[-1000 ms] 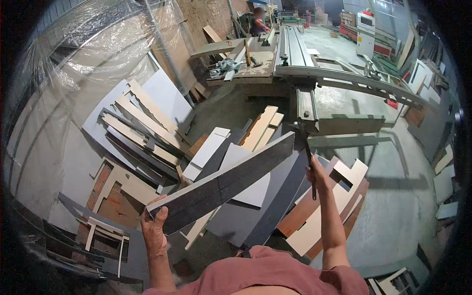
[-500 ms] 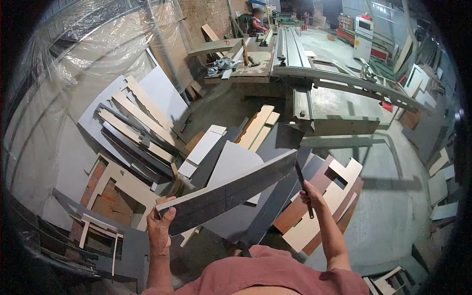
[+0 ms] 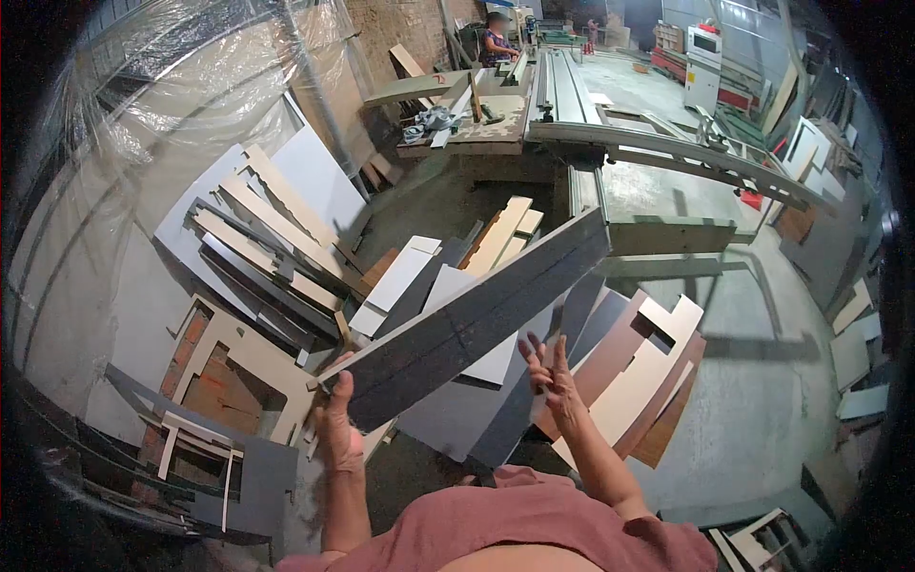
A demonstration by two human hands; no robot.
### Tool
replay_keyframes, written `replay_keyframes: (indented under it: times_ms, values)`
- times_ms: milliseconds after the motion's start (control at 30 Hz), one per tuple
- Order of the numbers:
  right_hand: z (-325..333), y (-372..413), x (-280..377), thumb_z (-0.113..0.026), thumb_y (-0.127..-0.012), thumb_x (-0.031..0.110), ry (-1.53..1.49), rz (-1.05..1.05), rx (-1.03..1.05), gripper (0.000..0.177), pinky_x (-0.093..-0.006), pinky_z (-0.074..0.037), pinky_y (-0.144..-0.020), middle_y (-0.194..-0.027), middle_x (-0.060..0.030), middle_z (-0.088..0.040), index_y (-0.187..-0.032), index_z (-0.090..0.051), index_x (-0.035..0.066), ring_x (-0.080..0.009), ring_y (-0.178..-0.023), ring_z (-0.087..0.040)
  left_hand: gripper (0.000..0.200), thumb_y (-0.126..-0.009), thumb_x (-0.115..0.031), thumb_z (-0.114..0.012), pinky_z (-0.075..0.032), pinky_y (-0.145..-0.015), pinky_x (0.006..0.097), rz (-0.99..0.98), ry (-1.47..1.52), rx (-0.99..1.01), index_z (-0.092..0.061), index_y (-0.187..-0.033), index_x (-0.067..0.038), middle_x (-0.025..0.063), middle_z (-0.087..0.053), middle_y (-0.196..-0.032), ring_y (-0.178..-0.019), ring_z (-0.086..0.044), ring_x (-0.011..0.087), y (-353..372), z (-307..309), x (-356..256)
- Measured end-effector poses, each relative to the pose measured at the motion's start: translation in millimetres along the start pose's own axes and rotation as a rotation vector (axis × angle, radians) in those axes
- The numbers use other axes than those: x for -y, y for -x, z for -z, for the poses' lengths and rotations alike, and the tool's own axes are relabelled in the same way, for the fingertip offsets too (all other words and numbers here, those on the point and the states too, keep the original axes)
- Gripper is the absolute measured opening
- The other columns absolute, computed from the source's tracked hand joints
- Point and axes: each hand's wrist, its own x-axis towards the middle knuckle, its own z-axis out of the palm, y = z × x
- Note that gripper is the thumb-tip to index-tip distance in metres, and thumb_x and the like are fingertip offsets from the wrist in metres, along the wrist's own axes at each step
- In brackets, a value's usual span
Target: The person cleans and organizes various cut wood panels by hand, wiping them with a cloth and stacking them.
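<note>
My left hand (image 3: pixel 338 419) grips the lower left end of a long dark board (image 3: pixel 467 329) with a pale edge, thumb on its dark face. The board slants up to the right in front of me. Below its right half is my right hand (image 3: pixel 553 379), fingers partly spread, around a narrow dark strip (image 3: pixel 557 322) that is blurred by motion. The hand does not touch the board's face as far as I can see.
Cut panels (image 3: pixel 629 367) lie on the floor at the right, and white boards (image 3: pixel 396 284) lie ahead. Offcuts lean at the left by plastic sheeting (image 3: pixel 181 105). A sliding table saw (image 3: pixel 572 91) stands beyond; a person (image 3: pixel 496 43) is behind it.
The board has risen at its right end and shifted right. My left hand has moved slightly right. My right hand has moved left, its fingers spreading, and the strip has turned and blurred.
</note>
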Motion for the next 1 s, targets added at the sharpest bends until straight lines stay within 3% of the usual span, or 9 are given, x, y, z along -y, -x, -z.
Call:
replay_keyframes:
  times_ms: [133,233,333,400,533,633,833,933,1000]
  values:
    - [-44.2,1.2,-3.1,-0.067,-0.068,0.047,-0.285,0.065,0.096,0.05,-0.0145,-0.024,-0.034,-0.071,0.0002,-0.048,-0.099,-0.052,0.011,-0.003,-0.043,-0.026,0.04,-0.077,-0.032,-0.063,-0.028,-0.095,0.0323,0.085,0.079,0.01,-0.059,-0.104,-0.003,0.007,-0.054,-0.106,-0.103,-0.045,0.0184,1.7,3.4,37.9]
    - [-44.7,2.0,6.3,-0.069,-0.071,0.038,-0.149,0.129,-0.064,0.03,-0.0158,-0.022,-0.033,-0.057,0.0029,-0.044,-0.066,-0.054,0.012,-0.004,-0.041,-0.027,0.044,-0.075,-0.034,-0.065,-0.03,-0.094,0.0349,0.074,0.177,0.055,-0.057,-0.106,-0.003,0.006,-0.054,-0.105,-0.104,-0.044,0.0192,5.4,6.6,67.0]
    - [-56.0,11.6,10.2,-0.069,-0.072,0.036,0.011,0.216,-0.226,0.028,-0.0174,-0.02,-0.033,-0.058,0.0042,-0.044,-0.064,-0.053,0.014,-0.0042,-0.039,-0.027,0.049,-0.073,-0.036,-0.067,-0.038,-0.091,0.0368,0.196,0.241,0.158,-0.054,-0.109,-0.006,0.0059,-0.054,-0.109,-0.102,-0.05,0.0211,8.3,23.9,103.5]
    - [-50.9,13.0,11.3,-0.067,-0.074,0.036,0.096,0.266,-0.263,0.028,-0.0188,-0.02,-0.035,-0.057,0.0052,-0.041,-0.067,-0.051,0.014,-0.0046,-0.039,-0.026,0.053,-0.067,-0.035,-0.073,-0.038,-0.089,0.0369,0.203,0.212,-0.005,-0.056,-0.106,-0.004,0.0067,-0.055,-0.103,-0.099,-0.049,0.0188,3.0,42.2,141.9]
    - [-49.3,30.1,12.2,-0.064,-0.077,0.035,0.325,0.365,-0.319,0.025,-0.0198,-0.023,-0.038,-0.057,0.0059,-0.04,-0.074,-0.05,0.015,-0.0053,-0.041,-0.028,0.066,-0.065,-0.035,-0.076,-0.037,-0.092,0.0345,0.513,-0.074,0.312,-0.048,-0.116,-0.003,0.0102,-0.053,-0.109,-0.107,-0.048,0.0222,-12.0,50.3,122.8]
    - [-44.5,34.5,17.4,-0.063,-0.079,0.035,0.541,0.44,-0.24,0.025,-0.021,-0.024,-0.04,-0.058,0.0058,-0.04,-0.075,-0.049,0.014,-0.006,-0.044,-0.031,0.086,-0.066,-0.043,-0.072,-0.033,-0.097,0.0373,0.224,-0.66,0.635,-0.032,-0.129,0.0,0.0194,-0.041,-0.126,-0.12,-0.038,0.0272,-29.8,51.2,134.3]
    - [-49.4,37.6,7.9,-0.061,-0.079,0.023,1.026,0.392,-0.011,0.022,-0.021,-0.037,-0.053,-0.074,0.0036,-0.054,-0.093,-0.056,0.006,-0.0065,-0.06,-0.046,0.094,-0.063,-0.036,-0.077,-0.032,-0.098,0.0369,-0.033,-0.279,0.759,-0.023,-0.132,-0.001,0.0206,-0.042,-0.125,-0.119,-0.038,0.0293,-22.6,-46.0,79.6]
    - [-77.8,44.6,-7.8,-0.062,-0.077,0.01,1.194,0.305,0.056,0.031,-0.0215,-0.04,-0.07,-0.088,0.0021,-0.056,-0.106,-0.054,0.001,-0.0079,-0.078,-0.05,0.082,-0.062,-0.03,-0.077,-0.037,-0.093,0.0361,0.196,-0.504,0.656,-0.033,-0.124,0.0,0.0195,-0.045,-0.121,-0.114,-0.043,0.0284,-2.5,-77.2,36.6]
    - [-65.5,39.6,-17.1,-0.059,-0.077,0.003,1.105,0.299,0.229,0.032,-0.0228,-0.04,-0.076,-0.096,0.001,-0.055,-0.108,-0.052,0.001,-0.0106,-0.087,-0.05,0.069,-0.064,-0.028,-0.075,-0.041,-0.087,0.0362,0.02,-0.518,0.709,-0.041,-0.116,0.001,0.0186,-0.049,-0.114,-0.105,-0.048,0.0263,-8.1,-57.0,89.4]
